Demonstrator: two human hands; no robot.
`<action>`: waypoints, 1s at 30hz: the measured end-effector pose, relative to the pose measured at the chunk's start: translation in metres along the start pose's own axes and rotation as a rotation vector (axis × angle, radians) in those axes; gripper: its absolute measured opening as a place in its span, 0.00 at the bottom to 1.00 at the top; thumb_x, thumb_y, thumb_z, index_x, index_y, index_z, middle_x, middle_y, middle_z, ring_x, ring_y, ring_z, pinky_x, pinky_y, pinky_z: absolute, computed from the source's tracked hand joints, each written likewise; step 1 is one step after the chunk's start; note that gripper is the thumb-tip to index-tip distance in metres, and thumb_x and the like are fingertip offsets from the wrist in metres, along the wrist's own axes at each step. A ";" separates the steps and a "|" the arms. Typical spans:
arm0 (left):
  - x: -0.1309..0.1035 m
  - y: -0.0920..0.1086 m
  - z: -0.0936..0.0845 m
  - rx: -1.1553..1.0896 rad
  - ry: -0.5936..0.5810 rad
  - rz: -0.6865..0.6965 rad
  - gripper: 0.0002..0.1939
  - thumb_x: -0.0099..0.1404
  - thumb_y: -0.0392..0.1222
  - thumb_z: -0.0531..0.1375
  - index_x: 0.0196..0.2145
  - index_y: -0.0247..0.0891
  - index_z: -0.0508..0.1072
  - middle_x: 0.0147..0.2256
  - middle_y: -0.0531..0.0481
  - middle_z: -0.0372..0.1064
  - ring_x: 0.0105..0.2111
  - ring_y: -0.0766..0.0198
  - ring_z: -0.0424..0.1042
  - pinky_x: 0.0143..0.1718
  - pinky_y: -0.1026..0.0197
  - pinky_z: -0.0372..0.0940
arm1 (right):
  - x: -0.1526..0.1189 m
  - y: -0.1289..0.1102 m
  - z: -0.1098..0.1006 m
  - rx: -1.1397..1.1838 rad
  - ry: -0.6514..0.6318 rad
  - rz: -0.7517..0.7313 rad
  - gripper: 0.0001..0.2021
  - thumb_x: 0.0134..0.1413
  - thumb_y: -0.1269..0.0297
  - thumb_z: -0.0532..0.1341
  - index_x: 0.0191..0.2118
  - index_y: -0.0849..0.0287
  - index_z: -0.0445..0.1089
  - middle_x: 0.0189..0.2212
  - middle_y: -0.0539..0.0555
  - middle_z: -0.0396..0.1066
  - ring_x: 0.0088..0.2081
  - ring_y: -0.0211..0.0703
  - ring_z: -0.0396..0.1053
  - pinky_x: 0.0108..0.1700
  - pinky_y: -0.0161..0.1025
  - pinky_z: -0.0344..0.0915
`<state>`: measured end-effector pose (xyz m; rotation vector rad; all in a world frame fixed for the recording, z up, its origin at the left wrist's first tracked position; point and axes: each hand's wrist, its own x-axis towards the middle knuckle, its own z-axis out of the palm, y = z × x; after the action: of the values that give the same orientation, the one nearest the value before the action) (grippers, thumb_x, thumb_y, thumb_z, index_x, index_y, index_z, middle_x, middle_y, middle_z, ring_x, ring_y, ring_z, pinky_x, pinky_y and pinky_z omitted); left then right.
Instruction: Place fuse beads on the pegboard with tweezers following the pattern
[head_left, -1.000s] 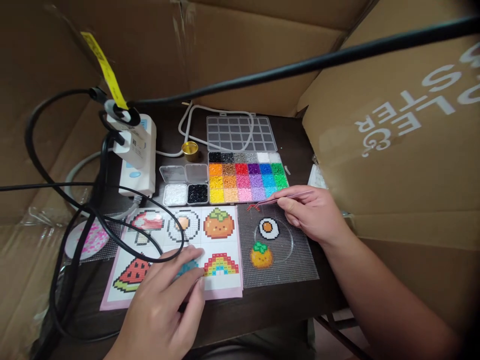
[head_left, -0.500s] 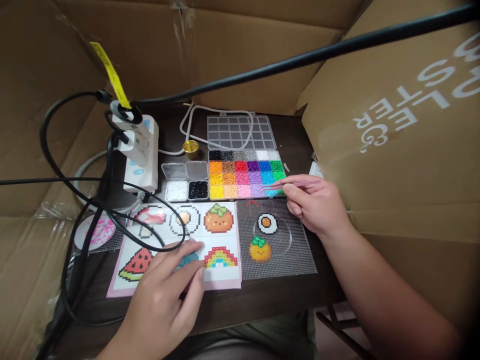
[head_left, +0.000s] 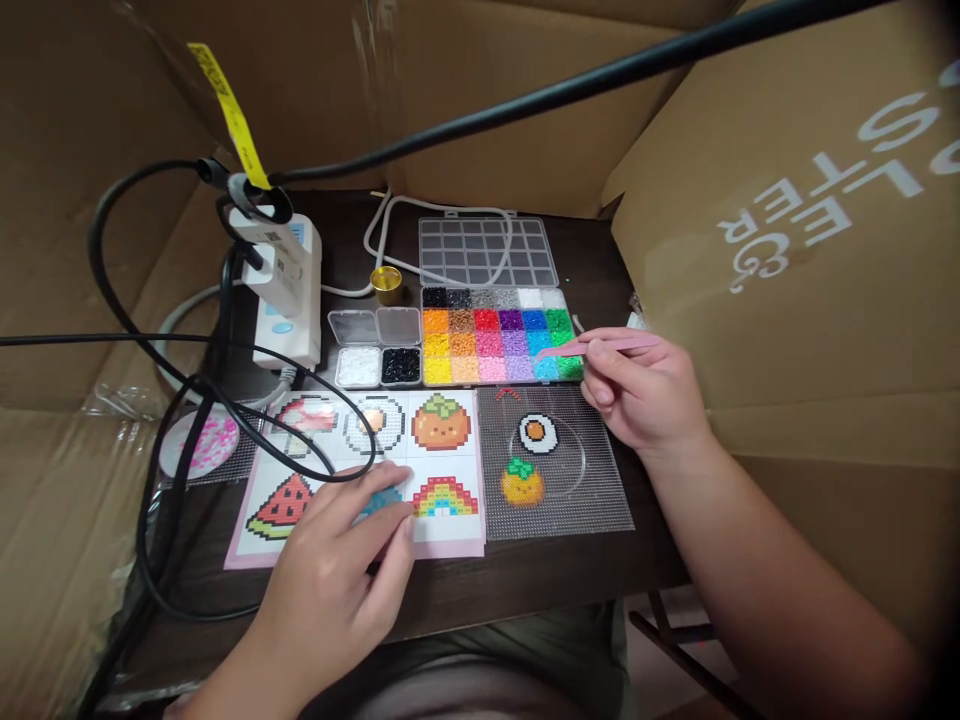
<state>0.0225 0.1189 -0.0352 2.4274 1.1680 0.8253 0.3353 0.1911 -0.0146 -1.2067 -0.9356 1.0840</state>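
My right hand pinches pink tweezers, whose tips reach over the blue cells at the right of the bead box. Whether a bead sits in the tips is too small to tell. My left hand lies with its fingers stretched over the pattern sheet, beside the printed rainbow. On the mesh pegboard lie a fried-egg bead figure, an orange persimmon bead figure and a short red bead arc at the top.
Left of the bead box stand small cases of white beads and black beads. Behind them is a gold cup. A white power strip and looping black cables crowd the left. Cardboard walls surround the table.
The tweezers' tips have moved right, from near the purple cell to the blue cells. My left hand stays on the sheet. The whole view has shifted slightly.
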 end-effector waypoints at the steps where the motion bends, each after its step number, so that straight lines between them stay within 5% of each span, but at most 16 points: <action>1: 0.000 0.000 0.000 0.004 -0.006 0.001 0.10 0.66 0.28 0.58 0.43 0.38 0.74 0.51 0.43 0.71 0.49 0.56 0.71 0.49 0.52 0.64 | 0.000 0.000 0.000 0.007 -0.003 -0.002 0.12 0.44 0.58 0.74 0.32 0.59 0.77 0.32 0.57 0.80 0.15 0.28 0.56 0.15 0.32 0.49; 8: 0.000 0.002 -0.001 0.089 -0.081 0.035 0.14 0.67 0.30 0.57 0.48 0.38 0.73 0.53 0.41 0.68 0.48 0.52 0.69 0.47 0.49 0.64 | 0.002 -0.001 0.003 0.010 -0.006 -0.004 0.13 0.43 0.58 0.75 0.31 0.59 0.76 0.30 0.57 0.80 0.15 0.29 0.56 0.16 0.33 0.48; 30: -0.001 0.000 0.002 0.116 -0.055 0.065 0.15 0.66 0.30 0.58 0.49 0.39 0.73 0.57 0.40 0.69 0.51 0.49 0.69 0.50 0.44 0.66 | 0.005 0.002 0.006 -0.049 0.024 -0.009 0.13 0.42 0.56 0.74 0.31 0.59 0.76 0.27 0.54 0.79 0.15 0.29 0.56 0.15 0.32 0.53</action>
<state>0.0234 0.1179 -0.0373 2.5770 1.1524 0.7235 0.3308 0.1970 -0.0159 -1.2518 -0.9530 1.0420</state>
